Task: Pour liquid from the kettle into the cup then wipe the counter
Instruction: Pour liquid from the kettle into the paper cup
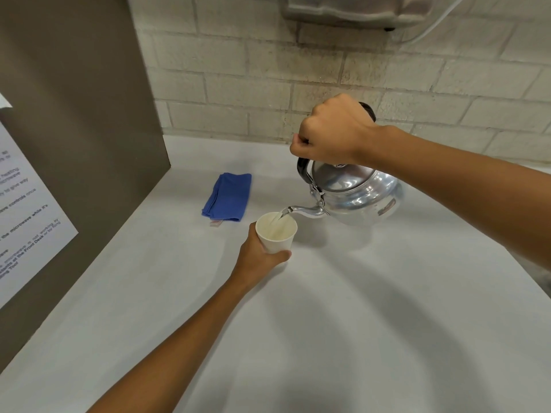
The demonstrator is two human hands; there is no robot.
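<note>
A shiny metal kettle point(356, 193) with a black handle hangs tilted above the counter, its spout pointing left over a white paper cup point(276, 234). My right hand point(331, 134) is closed around the kettle's handle from above. A thin stream of liquid runs from the spout into the cup, which holds some liquid. My left hand point(258, 257) grips the cup from the near left side. A folded blue cloth point(228, 196) lies flat on the white counter point(328, 323), behind and to the left of the cup.
A brown panel point(77, 129) with a printed paper notice point(26, 216) walls off the left side. A pale brick wall point(238, 70) closes the back, with a grey wall-mounted unit point(357, 10) and a white cable high up.
</note>
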